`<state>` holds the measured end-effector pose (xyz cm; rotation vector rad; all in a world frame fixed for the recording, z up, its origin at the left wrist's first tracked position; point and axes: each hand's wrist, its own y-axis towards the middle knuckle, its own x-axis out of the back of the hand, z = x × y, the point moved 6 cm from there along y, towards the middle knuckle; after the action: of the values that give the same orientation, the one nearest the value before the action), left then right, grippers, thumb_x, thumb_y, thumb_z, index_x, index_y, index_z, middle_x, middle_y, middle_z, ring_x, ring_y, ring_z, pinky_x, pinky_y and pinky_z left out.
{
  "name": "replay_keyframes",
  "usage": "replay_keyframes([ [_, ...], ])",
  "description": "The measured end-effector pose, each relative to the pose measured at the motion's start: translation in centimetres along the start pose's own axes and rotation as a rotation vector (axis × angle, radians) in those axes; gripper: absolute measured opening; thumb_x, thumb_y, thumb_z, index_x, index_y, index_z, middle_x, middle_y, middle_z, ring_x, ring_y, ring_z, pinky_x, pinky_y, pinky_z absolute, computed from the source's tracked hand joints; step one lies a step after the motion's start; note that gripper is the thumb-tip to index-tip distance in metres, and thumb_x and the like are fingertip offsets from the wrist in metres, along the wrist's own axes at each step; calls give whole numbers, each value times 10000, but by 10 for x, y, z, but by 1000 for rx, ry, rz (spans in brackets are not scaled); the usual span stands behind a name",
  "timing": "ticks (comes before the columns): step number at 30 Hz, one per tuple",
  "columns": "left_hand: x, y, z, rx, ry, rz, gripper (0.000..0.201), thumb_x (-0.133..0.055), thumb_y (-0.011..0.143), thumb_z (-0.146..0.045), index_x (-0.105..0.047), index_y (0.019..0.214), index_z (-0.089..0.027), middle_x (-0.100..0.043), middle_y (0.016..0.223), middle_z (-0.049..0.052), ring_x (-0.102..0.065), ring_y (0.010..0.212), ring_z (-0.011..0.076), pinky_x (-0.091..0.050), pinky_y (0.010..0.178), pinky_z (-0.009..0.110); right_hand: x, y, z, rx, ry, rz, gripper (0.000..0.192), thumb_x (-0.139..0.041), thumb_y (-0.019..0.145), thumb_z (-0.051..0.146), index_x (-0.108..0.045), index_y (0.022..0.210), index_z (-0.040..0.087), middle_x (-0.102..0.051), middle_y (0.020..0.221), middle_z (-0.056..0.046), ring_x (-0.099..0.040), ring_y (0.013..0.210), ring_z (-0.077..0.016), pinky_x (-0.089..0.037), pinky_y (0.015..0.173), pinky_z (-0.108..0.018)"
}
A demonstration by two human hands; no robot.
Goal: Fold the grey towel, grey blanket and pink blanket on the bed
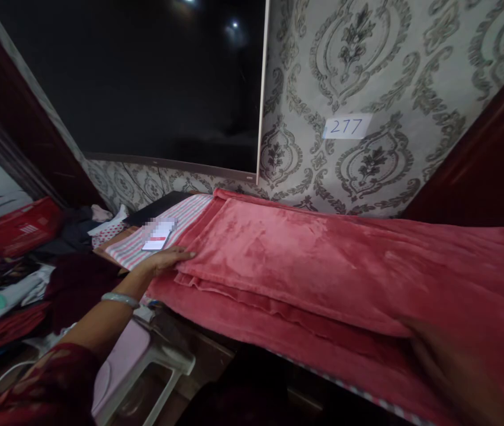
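Lengthwise, the folded blanket (323,266) runs left to right along the table beneath the wall. Left hand (169,259) lies flat, fingers spread, on its left edge; right hand (456,367) is too blurred to tell.

Damask wallpaper (367,71) surrounds a dark screen (145,83); dim light.

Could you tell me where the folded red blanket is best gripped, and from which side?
Probably at the folded end by the left hand, coming in from the left. There the red blanket shows stacked layer edges to pinch together, while its top lies flat and broad. The right hand rests blurred on the near edge, where a second grip could steady it.
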<state>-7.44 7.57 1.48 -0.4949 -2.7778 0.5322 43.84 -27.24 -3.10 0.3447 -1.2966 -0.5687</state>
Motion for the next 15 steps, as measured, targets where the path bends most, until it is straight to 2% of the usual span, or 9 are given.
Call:
replay_keyframes([
  [3,-10,-2,0,-12,19,0,551,-962,406,-427,-725,849,-199,-777,938,79,-718,982,303,-599,767,334,-7,-7,9,53,18,6,353,-399,968,369,-676,1141,235,-751,1073,-78,-737,894,-271,-632,764,-412],
  [6,-11,-4,-6,-55,8,-130,455,-940,488,-390,-722,840,-201,-778,922,81,-720,970,300,-606,763,343,-6,-8,18,91,1,-6,361,-407,975,355,-698,1133,214,-747,1091,-93,-728,938,-281,-620,818,-437],
  [8,-3,-6,-16,-81,-7,-210,377,-901,565,-353,-706,847,-196,-771,873,81,-726,919,281,-608,728,337,-5,-6,24,120,-2,-5,366,-404,973,349,-722,1095,215,-750,1071,-94,-724,951,-285,-613,838,-449],
  [11,19,-10,-37,-138,1,-207,340,-849,620,-376,-695,859,-188,-755,822,67,-722,829,253,-606,689,327,-2,-1,33,153,19,8,364,-398,978,333,-734,1073,229,-750,1065,-92,-719,961,-272,-604,856,-442],
  [13,35,-11,-48,-188,33,-195,359,-852,586,-409,-693,830,-199,-746,802,50,-716,809,255,-604,673,316,-1,2,40,169,36,18,353,-401,981,312,-728,1088,231,-742,1083,-92,-707,991,-262,-590,884,-440],
  [15,43,-9,-45,-176,73,-183,389,-869,529,-427,-683,795,-213,-742,799,46,-716,833,276,-607,692,324,-3,3,46,185,50,29,343,-404,977,280,-724,1091,230,-733,1082,-94,-697,996,-249,-583,882,-423],
])
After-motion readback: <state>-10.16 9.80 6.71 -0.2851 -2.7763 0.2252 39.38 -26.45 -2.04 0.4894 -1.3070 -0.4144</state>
